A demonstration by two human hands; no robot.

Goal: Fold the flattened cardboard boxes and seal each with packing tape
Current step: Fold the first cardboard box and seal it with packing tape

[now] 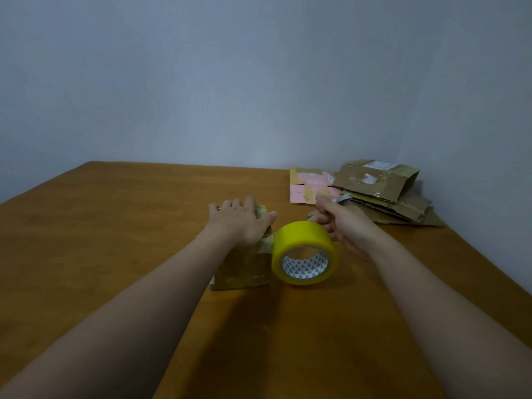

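A small folded cardboard box (244, 269), shiny with tape, stands near the middle of the wooden table (115, 240). My left hand (239, 223) lies flat on its top with the fingers straight. A yellow roll of packing tape (305, 251) stands on its edge just right of the box, touching it. My right hand (342, 223) is right behind the roll with its fingers curled round a small grey object (342, 199); what the object is I cannot tell. Whether the hand also touches the roll is hidden.
A pile of flattened cardboard boxes (383, 191) lies at the table's far right, with a pink printed one (308, 188) at its left side. A blue-grey wall rises behind the table. The right table edge runs close to the pile.
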